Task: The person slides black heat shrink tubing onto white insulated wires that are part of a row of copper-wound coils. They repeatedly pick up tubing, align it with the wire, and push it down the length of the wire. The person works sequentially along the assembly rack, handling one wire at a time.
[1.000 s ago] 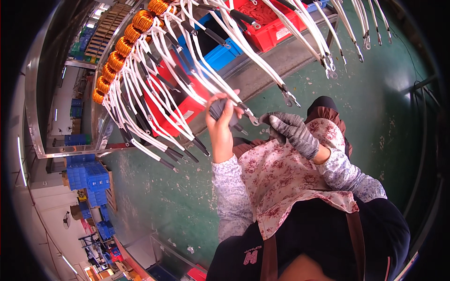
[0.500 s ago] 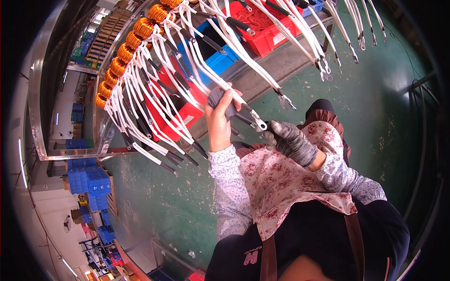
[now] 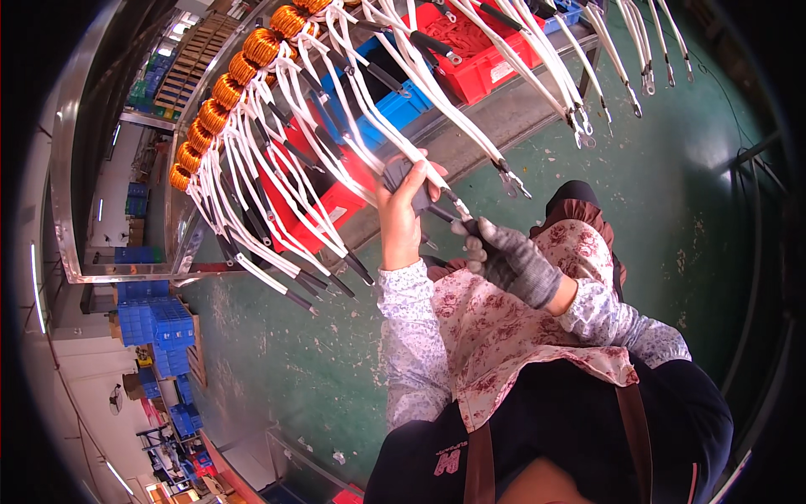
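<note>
My bare left hand (image 3: pixel 400 220) is closed around a white-sleeved cable (image 3: pixel 388 130), together with a dark grey block-like piece (image 3: pixel 396 175) under the thumb. A bare silvery section, part of the metal ring lug (image 3: pixel 462 207), shows at the cable's end. My right hand (image 3: pixel 519 267), in a grey glove, pinches a short black sleeve (image 3: pixel 473 228) against that end. The lug's ring is hidden there. Another black-sleeved cable end (image 3: pixel 440 212) lies just below the held cable. White cables hang from a row of copper-wound coils (image 3: pixel 228 91) at the upper left.
Beneath the cables stand a red bin (image 3: pixel 334 206), a blue bin (image 3: pixel 401 107) and another red bin (image 3: pixel 495 74) with red pieces inside, on a metal bench (image 3: pixel 470 134). Many lug-ended cables (image 3: pixel 579 118) overhang its edge. Stacked blue crates (image 3: pixel 159 323) stand on the left.
My right hand has moved slightly up and left onto the cable end. The lug's ring, visible before, is now covered by the black sleeve and fingers. My left hand has shifted slightly right.
</note>
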